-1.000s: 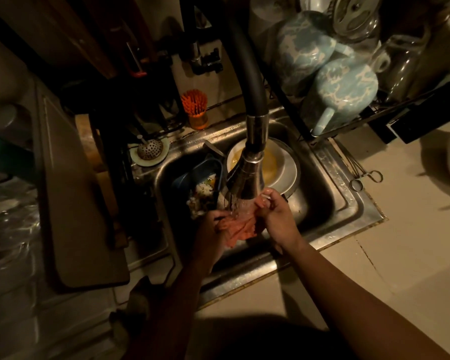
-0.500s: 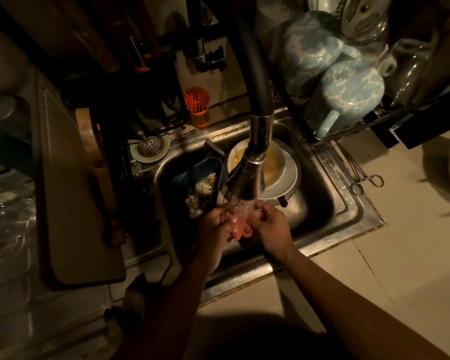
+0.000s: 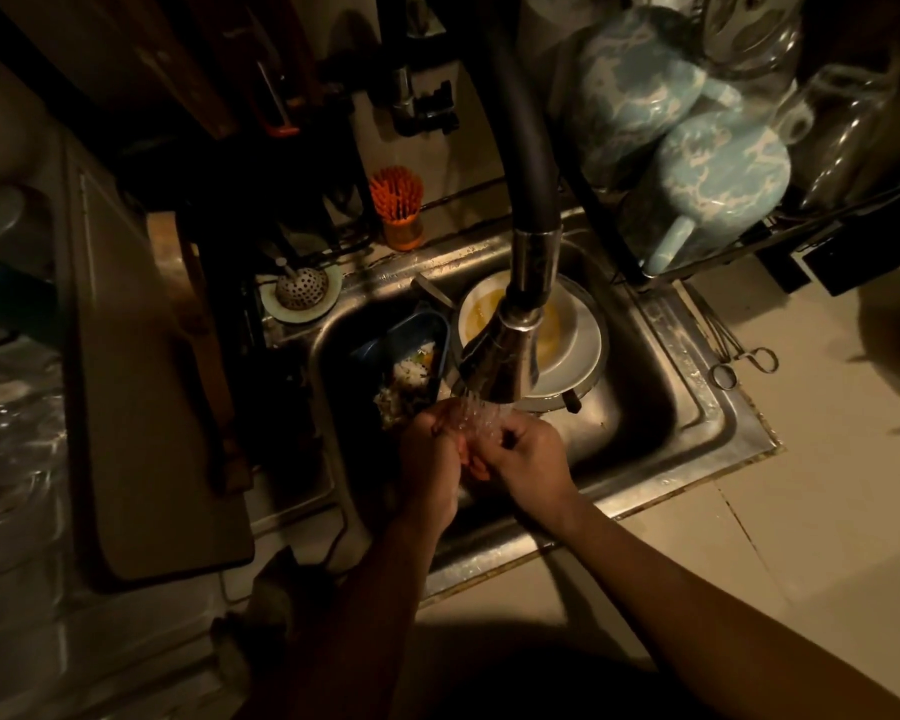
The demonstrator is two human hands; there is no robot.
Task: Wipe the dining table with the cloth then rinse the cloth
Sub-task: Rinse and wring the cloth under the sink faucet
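Both hands have drawn together since a second ago, when the cloth hung stretched between them; now the left hand and the right hand meet knuckle to knuckle, fingers curled inward and squeezing the cloth between the palms. Only a small pink-orange sliver of it shows in the gap between the hands, bunched up, so its long axis and facing cannot be told. Water falls onto the fingers from the tap head, which hangs just above and beyond them with little room to lift. Beyond the left hand, close to its knuckles, stands a blue tub with food scraps. Beyond the right hand, past the tap head, lies a white plate holding a bowl with yellow residue. To the right of the right hand the sink floor lies bare, the widest free room. Both wrists cross the sink's near rim, just toward the person. Well to the left of the left hand a cutting board lies along the counter, and scissors rest on the sink's right rim.
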